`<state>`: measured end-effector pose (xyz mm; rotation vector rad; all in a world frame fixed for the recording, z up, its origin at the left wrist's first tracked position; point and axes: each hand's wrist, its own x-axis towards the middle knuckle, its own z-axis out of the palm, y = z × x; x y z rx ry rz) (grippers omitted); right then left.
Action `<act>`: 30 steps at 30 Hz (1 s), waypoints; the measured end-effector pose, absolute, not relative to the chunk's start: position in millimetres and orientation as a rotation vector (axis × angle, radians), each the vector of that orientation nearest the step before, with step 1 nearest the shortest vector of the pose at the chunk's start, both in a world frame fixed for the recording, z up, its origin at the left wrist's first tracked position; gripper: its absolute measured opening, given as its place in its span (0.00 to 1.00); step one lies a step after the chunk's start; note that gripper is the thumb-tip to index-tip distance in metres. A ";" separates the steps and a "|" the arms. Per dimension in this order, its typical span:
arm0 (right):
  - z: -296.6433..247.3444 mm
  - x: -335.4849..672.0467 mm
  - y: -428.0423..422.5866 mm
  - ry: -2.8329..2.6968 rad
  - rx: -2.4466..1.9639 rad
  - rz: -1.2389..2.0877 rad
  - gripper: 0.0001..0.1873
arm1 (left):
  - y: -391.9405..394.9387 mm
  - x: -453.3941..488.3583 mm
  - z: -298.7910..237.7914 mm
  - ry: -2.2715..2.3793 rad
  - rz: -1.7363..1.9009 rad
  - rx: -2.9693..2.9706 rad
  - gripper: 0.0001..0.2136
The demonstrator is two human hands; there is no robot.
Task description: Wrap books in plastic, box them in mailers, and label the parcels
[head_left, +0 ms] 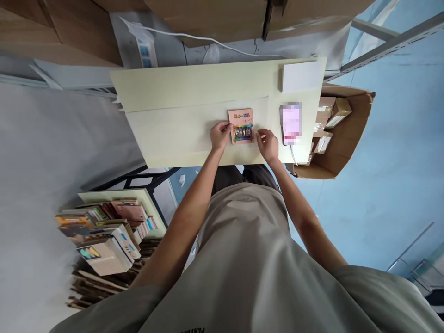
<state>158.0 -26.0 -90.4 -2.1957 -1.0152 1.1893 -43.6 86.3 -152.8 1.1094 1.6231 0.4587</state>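
A small pink book (242,126) with a colourful picture on its cover lies on a large pale sheet of paper (173,127) on the table. My left hand (221,135) grips the book's left edge, its thumb on the cover and the other fingers partly hidden. Just off the right edge of the book is my right hand (268,145), fingers loosely curled and a little apart, with nothing visible in them. To the right of that hand lies a phone (292,124) with a lit, blurred screen and a white cable.
A white stack of paper (301,77) sits at the table's back right corner. Beside the table stands an open cardboard box (352,143) with small boxes inside. Books (107,231) are piled on a stand at lower left. Large cartons (215,18) line the back.
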 end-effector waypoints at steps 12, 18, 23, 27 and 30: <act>-53.3 146.9 -43.1 -1.340 -2.498 1.031 0.17 | 87.6 -43.9 -155.4 1.660 0.467 1.106 0.05; -62.6 99.2 -23.9 -1.781 -2.220 0.973 0.15 | 85.7 -45.4 -150.5 1.707 0.460 1.156 0.04; -92.8 77.3 -8.2 -1.890 -2.112 1.033 0.19 | 80.7 -47.4 -145.1 1.738 0.471 1.209 0.07; -103.3 67.9 -5.7 -1.910 -2.064 1.073 0.22 | 72.4 -45.7 -143.4 1.773 0.442 1.302 0.11; -102.5 74.2 -7.3 -1.894 -2.001 1.119 0.18 | 68.6 -43.9 -144.3 1.807 0.403 1.341 0.09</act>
